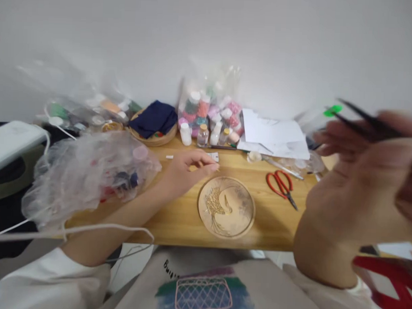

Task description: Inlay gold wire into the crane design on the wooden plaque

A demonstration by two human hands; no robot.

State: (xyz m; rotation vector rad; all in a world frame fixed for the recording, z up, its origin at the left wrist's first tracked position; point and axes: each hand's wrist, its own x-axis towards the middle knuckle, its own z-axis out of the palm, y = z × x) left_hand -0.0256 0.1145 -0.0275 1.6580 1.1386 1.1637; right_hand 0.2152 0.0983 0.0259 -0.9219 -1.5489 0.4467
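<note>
My left hand [187, 169] rests on the wooden table [176, 221], fingers pinched together on a thin pale stick, just left of a round wooden plate [226, 206] carved or beaded with a bird shape. My right hand [360, 178] is raised close to the camera at the right, blurred, with its fingers closed on black tweezers [366, 119] that point up and left. Neither hand touches the plate.
Red-handled scissors [282, 186] lie right of the plate. Small bead bottles [203, 135] and a bag of jars stand at the back, beside a navy cloth on a wooden hoop [153, 119] and white papers [272, 136]. A clear plastic bag [87, 173] of supplies lies at left.
</note>
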